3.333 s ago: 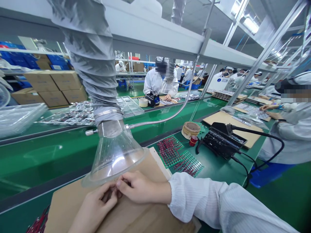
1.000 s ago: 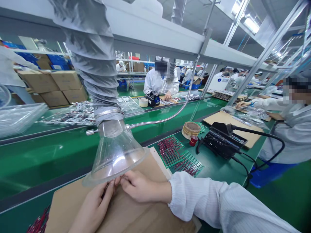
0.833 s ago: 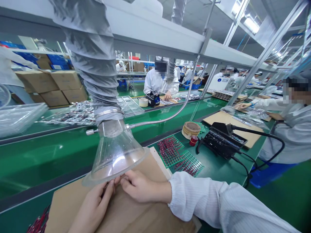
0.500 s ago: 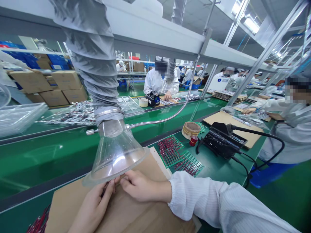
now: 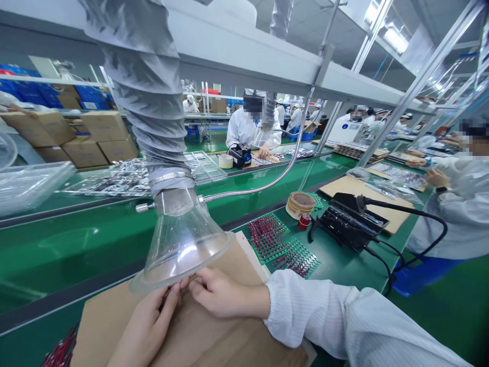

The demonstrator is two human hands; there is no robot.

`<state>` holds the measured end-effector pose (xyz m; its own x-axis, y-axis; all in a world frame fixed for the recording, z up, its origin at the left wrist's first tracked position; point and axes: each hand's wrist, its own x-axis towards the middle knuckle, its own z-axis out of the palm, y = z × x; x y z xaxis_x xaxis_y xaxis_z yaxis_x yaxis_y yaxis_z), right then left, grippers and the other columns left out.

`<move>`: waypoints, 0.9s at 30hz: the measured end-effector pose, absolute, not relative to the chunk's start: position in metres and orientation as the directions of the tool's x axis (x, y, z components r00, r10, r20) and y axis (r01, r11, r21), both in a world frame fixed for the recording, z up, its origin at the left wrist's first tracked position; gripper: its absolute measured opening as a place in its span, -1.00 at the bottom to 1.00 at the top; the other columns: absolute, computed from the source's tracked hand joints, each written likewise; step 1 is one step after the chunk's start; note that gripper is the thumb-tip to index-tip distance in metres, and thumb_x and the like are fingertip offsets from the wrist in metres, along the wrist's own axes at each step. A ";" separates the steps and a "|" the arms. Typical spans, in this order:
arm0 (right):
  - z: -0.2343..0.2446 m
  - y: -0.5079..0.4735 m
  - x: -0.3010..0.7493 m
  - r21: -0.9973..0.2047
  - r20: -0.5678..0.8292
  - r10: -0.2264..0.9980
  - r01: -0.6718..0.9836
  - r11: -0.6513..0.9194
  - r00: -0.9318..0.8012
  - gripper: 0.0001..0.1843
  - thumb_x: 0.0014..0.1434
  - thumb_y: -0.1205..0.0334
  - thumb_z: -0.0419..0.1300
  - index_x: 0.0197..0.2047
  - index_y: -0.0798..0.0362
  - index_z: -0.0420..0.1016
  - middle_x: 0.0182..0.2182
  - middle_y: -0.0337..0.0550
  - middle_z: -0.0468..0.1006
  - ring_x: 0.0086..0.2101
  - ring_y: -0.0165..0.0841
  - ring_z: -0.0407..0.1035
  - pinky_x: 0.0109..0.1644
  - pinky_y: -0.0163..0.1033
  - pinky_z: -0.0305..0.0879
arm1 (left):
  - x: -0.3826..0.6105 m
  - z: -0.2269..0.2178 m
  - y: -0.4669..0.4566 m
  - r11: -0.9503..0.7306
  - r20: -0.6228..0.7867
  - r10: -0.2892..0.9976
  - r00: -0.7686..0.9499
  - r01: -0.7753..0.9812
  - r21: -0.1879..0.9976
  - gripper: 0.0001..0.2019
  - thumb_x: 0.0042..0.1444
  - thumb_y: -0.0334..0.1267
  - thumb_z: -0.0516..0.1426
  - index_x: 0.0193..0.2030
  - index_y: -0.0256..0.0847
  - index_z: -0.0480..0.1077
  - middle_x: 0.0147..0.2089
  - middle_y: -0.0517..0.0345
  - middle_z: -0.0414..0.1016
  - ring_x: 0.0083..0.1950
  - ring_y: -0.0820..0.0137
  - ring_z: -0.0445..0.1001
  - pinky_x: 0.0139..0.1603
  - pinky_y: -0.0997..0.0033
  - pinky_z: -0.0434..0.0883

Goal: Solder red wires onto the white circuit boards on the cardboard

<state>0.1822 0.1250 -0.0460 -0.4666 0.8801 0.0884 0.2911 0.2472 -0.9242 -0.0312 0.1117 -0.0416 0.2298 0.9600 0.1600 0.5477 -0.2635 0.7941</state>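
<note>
My left hand (image 5: 153, 316) and my right hand (image 5: 219, 293) meet over a brown cardboard sheet (image 5: 237, 336), fingertips almost together. Both are closed in a pinch, and whatever lies between the fingers is too small or hidden to make out. Right above them hangs a clear funnel-shaped fume hood (image 5: 183, 244), whose rim covers part of the fingertips. Right of the sheet lie green circuit boards (image 5: 267, 237) with dark red wires on them. A bundle of red wires (image 5: 61, 349) shows at the sheet's lower left.
A roll of tape (image 5: 300, 205), a small red spool (image 5: 304, 221) and a black soldering station (image 5: 347, 221) with cables stand to the right. A grey duct (image 5: 153, 102) comes down to the hood. Co-workers sit across the green line (image 5: 95, 229) and at the right.
My hands hold the same position. At the right, a co-worker's hands have lifted and shifted away from the bench. A cardboard box at the far left has moved left with another person's hand.
</note>
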 end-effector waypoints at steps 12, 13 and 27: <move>-0.047 0.125 0.182 -0.911 0.123 0.880 0.299 0.284 -0.459 -0.79 0.47 0.31 0.12 0.06 -0.04 0.54 -0.29 -0.28 0.58 -0.29 -0.35 0.45 -0.02 -0.24 0.44 | -0.031 -0.048 0.112 -0.263 0.181 0.962 0.203 0.518 0.814 -0.42 0.42 0.39 0.05 -0.32 -0.08 0.47 -0.41 0.11 0.59 -0.31 0.21 0.62 -0.25 0.37 0.62; -0.047 0.125 0.182 -0.913 0.123 0.879 0.296 0.282 -0.460 -0.80 0.47 0.31 0.12 0.06 -0.04 0.54 -0.28 -0.27 0.58 -0.28 -0.35 0.45 -0.01 -0.24 0.44 | -0.031 -0.048 0.112 -0.264 0.184 0.962 0.201 0.516 0.815 -0.42 0.42 0.39 0.05 -0.32 -0.08 0.48 -0.41 0.11 0.58 -0.31 0.21 0.63 -0.25 0.37 0.62; -0.046 0.125 0.181 -0.934 0.070 0.880 0.279 0.223 -0.471 -0.84 0.44 0.35 0.16 0.03 -0.04 0.50 -0.40 -0.38 0.49 -0.43 -0.42 0.32 -0.23 -0.29 0.28 | -0.029 -0.041 0.112 -0.272 0.182 0.959 0.215 0.529 0.804 -0.42 0.39 0.39 0.06 -0.36 -0.05 0.47 -0.46 0.11 0.56 -0.30 0.15 0.66 -0.32 0.34 0.62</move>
<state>0.1812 0.1252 -0.0461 -0.4707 0.8795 0.0698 0.2789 0.2235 -0.9339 -0.0292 0.1119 -0.0415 0.2151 0.9594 0.1824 0.5291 -0.2715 0.8039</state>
